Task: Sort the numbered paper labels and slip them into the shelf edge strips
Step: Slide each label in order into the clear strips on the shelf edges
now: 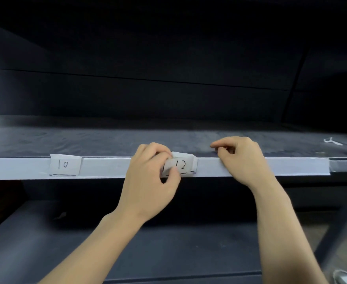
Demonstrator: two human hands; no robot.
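While I watch through the head camera, the strip [107, 167] runs pale grey across the picture along the front edge of the dark shelf [66, 138], and I place everything by it.

Towards the strip's left end sits label 10 [65, 165], flat and upright, with its top standing a little above the strip. Near the strip's middle, well apart from it, label 12 [184, 165] lies against the strip's face. Its top is bent back over the strip's upper edge.

The left hand [148, 181] is on label 12. Its fingers are curled over the label's top and the thumb [173, 173] presses the label's face at its lower left, so the paper is pinched between them. A stroke of ink shows just left of the thumb, too covered for me to read.

The right hand [242, 158] is just right of label 12, at the strip's upper edge. Its fingers are bent and held together with their tips at that edge, and the forefinger points left above the strip. Whether that hand grips the strip or only rests on it I cannot tell.

Behind the strip, far towards its right end, a small white scrap [332, 141] lies on the shelf. Below the strip a lower shelf [168, 253] shows dark. Under the strip's right end, at the picture's corner, a white object [344, 278] is partly cut off.
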